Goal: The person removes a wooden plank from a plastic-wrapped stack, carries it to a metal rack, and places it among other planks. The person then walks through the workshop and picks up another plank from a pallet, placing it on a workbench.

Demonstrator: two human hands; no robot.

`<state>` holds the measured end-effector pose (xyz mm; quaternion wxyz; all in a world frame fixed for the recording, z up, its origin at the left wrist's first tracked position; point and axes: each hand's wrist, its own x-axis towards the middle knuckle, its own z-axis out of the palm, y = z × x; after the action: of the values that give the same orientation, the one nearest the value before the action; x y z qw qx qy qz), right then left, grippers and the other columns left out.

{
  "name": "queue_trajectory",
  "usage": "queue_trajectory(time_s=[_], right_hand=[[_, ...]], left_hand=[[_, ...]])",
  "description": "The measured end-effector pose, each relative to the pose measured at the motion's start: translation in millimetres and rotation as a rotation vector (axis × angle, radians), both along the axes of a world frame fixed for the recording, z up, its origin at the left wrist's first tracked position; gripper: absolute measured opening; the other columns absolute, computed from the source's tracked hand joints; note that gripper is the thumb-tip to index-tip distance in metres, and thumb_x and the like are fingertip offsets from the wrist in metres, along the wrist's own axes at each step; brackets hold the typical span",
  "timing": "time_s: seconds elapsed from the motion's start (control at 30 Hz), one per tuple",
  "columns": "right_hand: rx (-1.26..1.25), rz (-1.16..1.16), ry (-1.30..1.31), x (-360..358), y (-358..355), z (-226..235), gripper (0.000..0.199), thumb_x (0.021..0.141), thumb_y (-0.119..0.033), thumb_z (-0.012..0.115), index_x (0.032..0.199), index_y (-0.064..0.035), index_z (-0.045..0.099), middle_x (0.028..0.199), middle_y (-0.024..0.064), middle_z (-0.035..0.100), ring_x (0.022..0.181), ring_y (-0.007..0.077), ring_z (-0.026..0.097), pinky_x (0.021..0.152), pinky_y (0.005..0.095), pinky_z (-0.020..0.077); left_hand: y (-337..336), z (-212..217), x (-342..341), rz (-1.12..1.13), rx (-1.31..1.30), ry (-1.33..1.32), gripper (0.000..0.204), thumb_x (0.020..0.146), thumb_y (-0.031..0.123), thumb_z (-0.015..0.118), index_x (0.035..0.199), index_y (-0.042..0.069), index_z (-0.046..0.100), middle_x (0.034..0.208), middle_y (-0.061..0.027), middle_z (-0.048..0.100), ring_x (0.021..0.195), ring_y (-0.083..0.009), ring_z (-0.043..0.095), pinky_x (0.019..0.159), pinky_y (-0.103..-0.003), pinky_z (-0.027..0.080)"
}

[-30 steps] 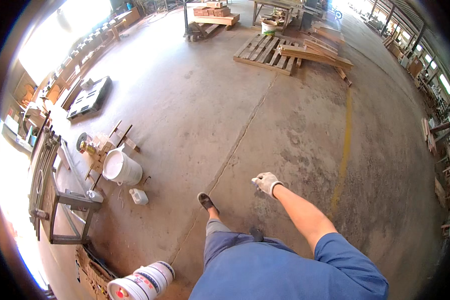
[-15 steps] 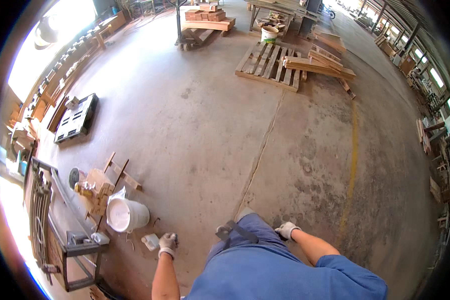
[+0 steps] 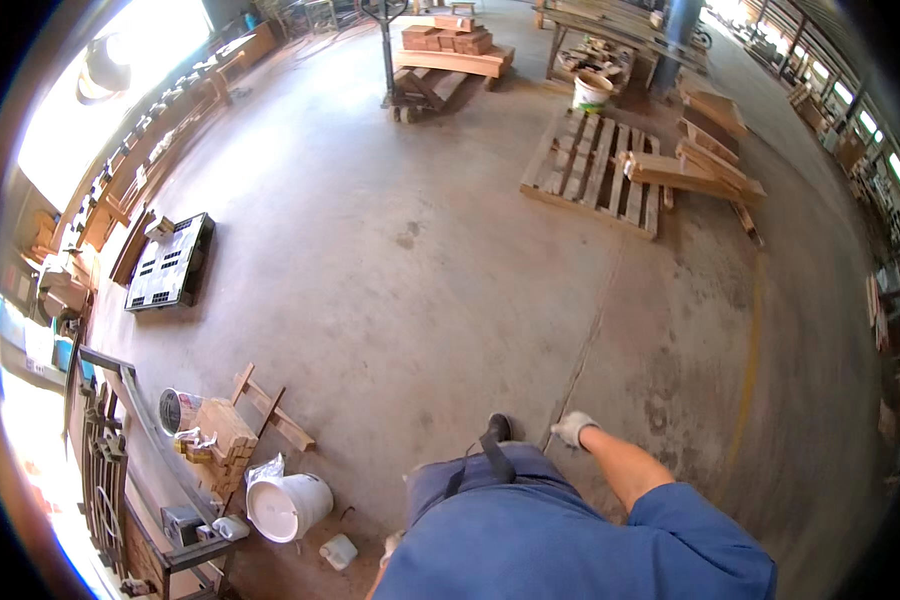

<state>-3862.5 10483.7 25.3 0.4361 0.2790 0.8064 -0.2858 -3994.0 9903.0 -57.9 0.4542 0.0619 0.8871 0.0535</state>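
My right hand (image 3: 573, 429), in a pale glove, hangs ahead of my right hip over the concrete floor. Its fingers look loosely curled, and nothing shows in them. My left hand (image 3: 393, 546), gloved too, is low beside my body; the blue shirt covers most of it, so its fingers cannot be made out. Close to the left hand lies a small whitish plastic jug (image 3: 339, 551). Just beyond it is a white lidded bucket (image 3: 289, 507) with a clear plastic bag at its rim. A dark shoe (image 3: 500, 427) shows ahead of my trousers.
At left stand a metal-framed rack (image 3: 155, 440), stacked wood blocks (image 3: 225, 440) and a small wooden frame (image 3: 275, 410). Farther off are a black-and-grey pallet (image 3: 170, 262), a pallet jack (image 3: 390, 70) near stacked timber (image 3: 450, 62), and a wooden pallet (image 3: 578, 180) with boards (image 3: 690, 176).
The floor and its objects have shifted down and rightward in view as I move forward. My left hand has swung back beside my body; my right hand has come forward. A dark shoe now shows.
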Motion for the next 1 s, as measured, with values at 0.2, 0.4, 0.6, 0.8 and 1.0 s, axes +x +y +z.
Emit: queue_trajectory(time_s=[0.2, 0.4, 0.6, 0.8, 1.0], right_hand=[[0.081, -0.319, 0.344, -242, 98, 51, 0.043, 0.094, -0.044, 0.057, 0.108, -0.0072, 0.074, 0.105, 0.0201, 0.072, 0.104, 0.0352, 0.068, 0.092, 0.0452, 0.0527], [0.037, -0.149, 0.414, -380, 124, 45, 0.048, 0.096, -0.045, 0.053, 0.11, -0.0041, 0.072, 0.109, 0.0196, 0.071, 0.104, 0.0371, 0.066, 0.095, 0.0447, 0.0506], [0.013, 0.24, -0.055, -376, 124, -17, 0.043, 0.101, -0.038, 0.044, 0.117, -0.009, 0.071, 0.122, 0.0175, 0.069, 0.106, 0.0332, 0.068, 0.091, 0.0439, 0.0536], [0.089, 0.636, 0.016, -394, 118, -62, 0.038, 0.1, -0.035, 0.045, 0.129, -0.0222, 0.066, 0.125, 0.0113, 0.069, 0.111, 0.0296, 0.068, 0.092, 0.0403, 0.0544], [-0.068, 0.26, -0.022, -517, 161, -63, 0.028, 0.099, -0.027, 0.052, 0.119, -0.019, 0.07, 0.108, 0.0112, 0.074, 0.095, 0.0266, 0.072, 0.084, 0.0382, 0.0568]], left_hand=[[80, -22, -80, 0.224, 0.005, -0.113, 0.023, 0.097, 0.029, 0.055, 0.113, 0.025, 0.07, 0.121, -0.0054, 0.069, 0.107, -0.0228, 0.069, 0.086, -0.042, 0.057], [119, -55, -207, 0.139, -0.026, -0.1, 0.026, 0.099, 0.025, 0.052, 0.119, 0.022, 0.068, 0.123, -0.0038, 0.068, 0.105, -0.0211, 0.07, 0.083, -0.039, 0.058], [192, -14, -445, -0.747, 0.063, 0.247, 0.024, 0.098, 0.023, 0.057, 0.115, 0.012, 0.07, 0.105, -0.0057, 0.073, 0.085, -0.0173, 0.072, 0.07, -0.036, 0.058], [262, 47, -687, 0.689, 0.544, 0.136, 0.019, 0.098, 0.017, 0.061, 0.108, 0.003, 0.07, 0.074, -0.0047, 0.067, 0.062, -0.0158, 0.063, 0.056, -0.03, 0.052], [306, 36, -798, 0.772, 0.642, 0.09, 0.02, 0.093, 0.016, 0.066, 0.104, 0.002, 0.074, 0.07, -0.007, 0.068, 0.058, -0.0134, 0.061, 0.053, -0.029, 0.049]])
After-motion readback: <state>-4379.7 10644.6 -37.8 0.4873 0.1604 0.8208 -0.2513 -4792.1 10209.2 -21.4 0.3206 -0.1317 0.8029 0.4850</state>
